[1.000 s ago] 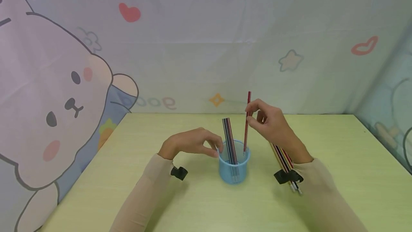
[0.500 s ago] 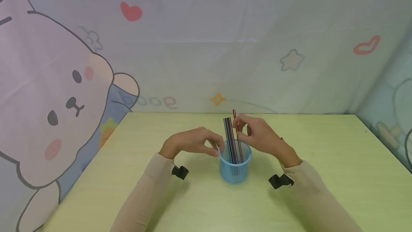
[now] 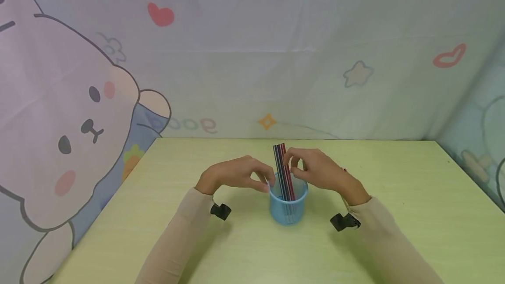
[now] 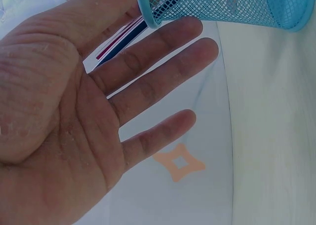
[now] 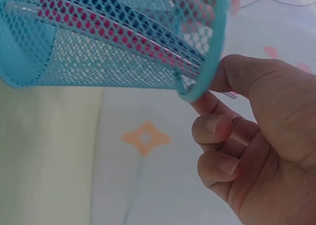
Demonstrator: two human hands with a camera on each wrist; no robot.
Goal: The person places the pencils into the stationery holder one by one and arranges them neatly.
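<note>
A light-blue mesh pencil cup stands upright on the table, several pencils leaning in it, dark ones beside red. My left hand pinches the cup's left rim between thumb and forefinger; in the left wrist view its other fingers stretch out beside the mesh. At the right rim hovers my right hand, its forefinger tip overlapping a red pencil and its thumb a little apart from that pencil. The right wrist view shows the remaining fingers of the right hand loosely bent, thumb tip hidden behind the rim.
More pencils lie on the table under my right wrist, mostly hidden by it. A printed cloth backdrop hangs behind the table's far edge. Both wrists carry small black cameras.
The red pencil was brought left over the cup and lowered by my right hand until it leaned among the others. My left hand has stayed at the rim.
</note>
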